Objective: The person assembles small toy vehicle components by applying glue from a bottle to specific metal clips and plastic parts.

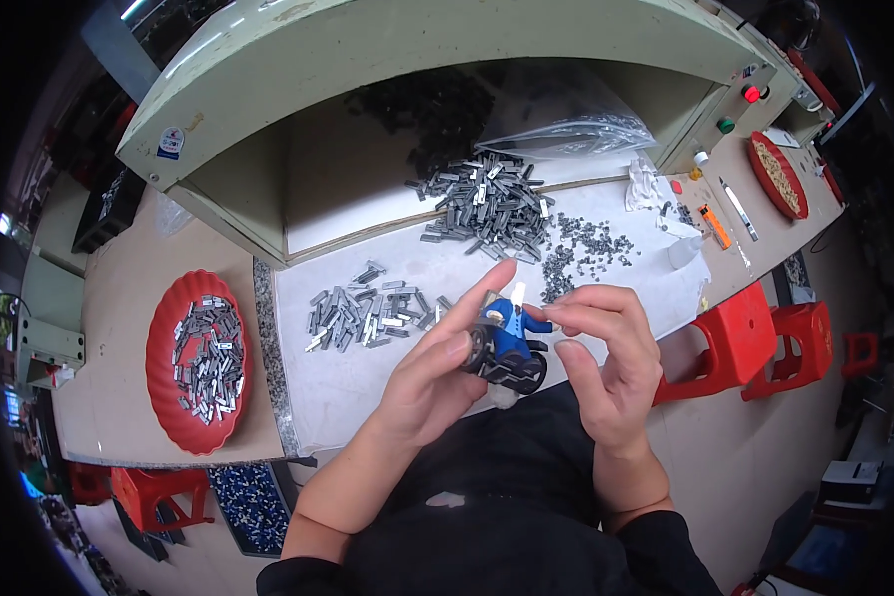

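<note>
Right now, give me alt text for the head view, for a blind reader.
A person's left hand holds a small, wheeled, toy-like blue and black figure, the right hand close at its side. Beyond it, piles of grey parts lie on a white work surface; a red tray of similar parts sits to the left.

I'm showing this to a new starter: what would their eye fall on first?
Probably the bright blue figure with dark wheels, mid-picture in the left hand, with the right hand close by. Next, the red scalloped dish of grey pieces at left, and the grey heap beyond the hands at the mouth of the pale cabinet.
</note>
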Action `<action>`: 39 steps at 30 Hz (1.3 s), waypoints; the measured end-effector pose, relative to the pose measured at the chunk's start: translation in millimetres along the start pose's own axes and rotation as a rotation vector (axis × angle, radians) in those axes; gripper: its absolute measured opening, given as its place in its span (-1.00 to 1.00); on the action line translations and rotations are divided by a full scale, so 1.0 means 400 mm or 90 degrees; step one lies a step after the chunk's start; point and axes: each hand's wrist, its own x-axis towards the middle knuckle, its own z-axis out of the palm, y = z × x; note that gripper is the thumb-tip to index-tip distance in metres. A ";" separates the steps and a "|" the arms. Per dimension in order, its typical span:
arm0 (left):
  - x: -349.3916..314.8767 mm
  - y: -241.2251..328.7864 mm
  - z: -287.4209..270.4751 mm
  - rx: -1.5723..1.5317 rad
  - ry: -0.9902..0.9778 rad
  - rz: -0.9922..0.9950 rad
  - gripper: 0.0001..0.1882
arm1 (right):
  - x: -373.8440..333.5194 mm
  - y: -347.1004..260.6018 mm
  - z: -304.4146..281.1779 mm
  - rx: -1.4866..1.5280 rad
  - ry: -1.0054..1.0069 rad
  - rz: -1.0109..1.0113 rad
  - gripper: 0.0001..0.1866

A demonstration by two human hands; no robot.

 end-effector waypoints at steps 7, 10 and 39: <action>0.002 -0.025 0.009 -0.091 0.012 -0.018 -0.19 | 0.014 -0.011 -0.001 -0.084 -0.025 -0.086 -0.76; 0.011 -0.024 0.019 -0.087 0.002 -0.032 -0.19 | 0.018 -0.016 0.002 -0.061 -0.033 -0.036 -0.78; 0.016 -0.005 0.003 0.331 -0.039 0.073 -0.23 | -0.006 0.029 -0.010 0.023 -0.026 -0.092 -0.77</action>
